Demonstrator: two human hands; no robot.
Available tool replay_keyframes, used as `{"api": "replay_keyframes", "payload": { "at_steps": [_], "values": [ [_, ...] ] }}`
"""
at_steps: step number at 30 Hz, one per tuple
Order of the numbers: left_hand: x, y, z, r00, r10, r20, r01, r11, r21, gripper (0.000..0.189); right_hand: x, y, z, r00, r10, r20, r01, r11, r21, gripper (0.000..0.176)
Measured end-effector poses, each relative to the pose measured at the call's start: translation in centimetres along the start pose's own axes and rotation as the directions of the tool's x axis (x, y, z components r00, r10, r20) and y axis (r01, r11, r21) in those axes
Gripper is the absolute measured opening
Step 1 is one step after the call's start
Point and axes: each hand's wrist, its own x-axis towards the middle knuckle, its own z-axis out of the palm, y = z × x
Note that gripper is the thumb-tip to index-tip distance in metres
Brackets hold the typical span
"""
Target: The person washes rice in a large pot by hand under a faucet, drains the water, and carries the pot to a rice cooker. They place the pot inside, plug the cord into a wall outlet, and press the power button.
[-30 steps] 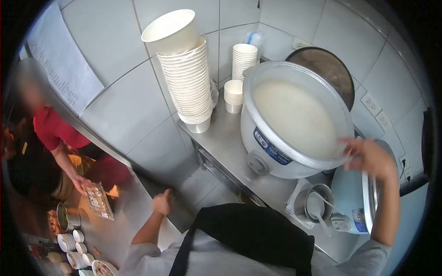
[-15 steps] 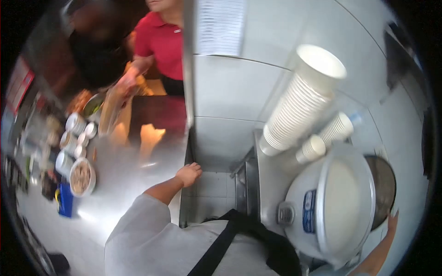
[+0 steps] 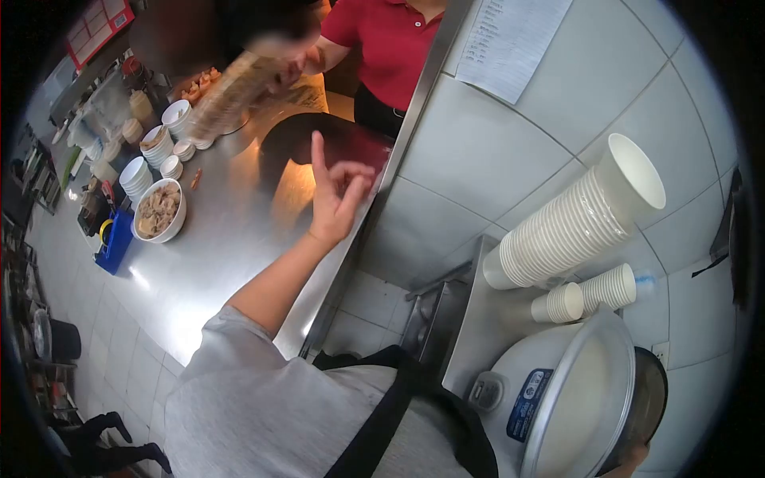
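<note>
We look down on a long stainless steel bench (image 3: pixel 215 271), and to its right a large white electric rice cooker (image 3: pixel 518 398) stands open, full of pale liquid, near a leaning stack of white paper bowls (image 3: pixel 570 231). Above the bench edge the left hand (image 3: pixel 339 195) is raised and holds nothing, index finger straight up, the other fingers loosely curled. Only a sliver of the right hand (image 3: pixel 629 460) shows by the cooker's far rim; we cannot tell whether it grips anything.
</note>
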Motion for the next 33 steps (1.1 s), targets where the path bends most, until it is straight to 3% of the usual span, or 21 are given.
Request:
{"api": "replay_keyframes", "payload": {
  "at_steps": [2,5,7,14,15,16,17,18,19,20,22,23,24,27,28,33],
  "values": [
    [1.2,2.4,0.8,0.999,0.032,-0.005,-0.033,0.998,-0.051,0.066,-0.9,-2.1,0.3,0.998,-0.044,-0.054,0.04,0.996,-0.076,0.046],
    [-0.1,0.5,0.6,0.93,-0.138,0.339,-0.013,0.913,0.407,0.063,-0.4,-3.5,0.1,0.975,-0.181,-0.125,0.153,0.966,-0.207,0.046],
    [-2.8,-2.5,-0.2,0.78,-0.326,0.534,-0.072,0.801,0.594,0.059,-0.4,-5.1,-0.4,0.935,-0.301,-0.188,0.238,0.925,-0.296,0.046],
    [-12.7,-10.8,-4.6,0.588,-0.314,0.745,-0.425,0.664,0.615,0.058,-1.8,-9.8,-3.8,0.727,-0.614,-0.309,0.391,0.739,-0.548,0.048],
    [-13.4,-11.2,-4.7,0.546,-0.304,0.781,-0.486,0.643,0.591,0.058,-6.9,-14.0,-3.3,0.802,-0.497,-0.332,0.338,0.835,-0.435,0.047],
    [-13.9,-11.5,-4.6,0.498,-0.337,0.799,-0.504,0.637,0.583,0.056,-9.7,-15.6,-3.1,0.771,-0.553,-0.316,0.372,0.793,-0.482,0.047],
    [-14.3,-11.7,-4.7,0.446,-0.37,0.815,-0.526,0.628,0.574,0.056,-7.8,-13.0,-3.6,0.765,-0.55,-0.336,0.29,0.759,-0.583,0.046],
    [-14.5,-11.7,-4.9,0.396,-0.406,0.824,-0.548,0.615,0.566,0.055,-9.9,-14.1,-2.9,0.636,-0.706,-0.312,0.515,0.689,-0.51,0.045],
    [-14.4,-11.6,-5.0,0.392,-0.407,0.825,-0.541,0.624,0.564,0.054,-13.0,-15.9,-2.1,0.619,-0.719,-0.315,0.507,0.672,-0.539,0.045],
    [-14.5,-11.5,-4.9,0.388,-0.409,0.826,-0.53,0.633,0.564,0.053,-15.7,-17.7,-1.2,0.669,-0.656,-0.35,0.483,0.741,-0.466,0.047],
    [-14.2,-11.1,-4.5,0.364,-0.417,0.833,-0.524,0.647,0.554,0.053,-18.9,-18.7,0.0,0.625,-0.696,-0.354,0.464,0.696,-0.548,0.048],
    [-14.3,-11.2,-4.1,0.341,-0.418,0.842,-0.535,0.65,0.54,0.052,-22.6,-20.9,1.0,0.676,-0.647,-0.353,0.317,0.688,-0.653,0.05],
    [-14.4,-11.3,-4.1,0.327,-0.426,0.844,-0.541,0.647,0.537,0.052,-24.9,-21.5,1.8,0.709,-0.63,-0.317,0.345,0.701,-0.624,0.055],
    [-14.4,-11.1,-4.4,0.321,-0.432,0.843,-0.547,0.642,0.537,0.05,-28.5,-21.0,3.9,0.612,-0.777,-0.148,0.463,0.503,-0.73,0.063],
    [-14.5,-11.1,-4.5,0.328,-0.427,0.843,-0.542,0.646,0.538,0.05,-28.9,-20.3,4.4,0.589,-0.805,-0.07,0.566,0.473,-0.675,0.067],
    [-14.6,-11.1,-4.3,0.316,-0.458,0.831,-0.547,0.627,0.554,0.049,-32.1,-19.6,7.1,0.622,-0.783,-0.01,0.59,0.477,-0.651,0.074]
  ]
}}
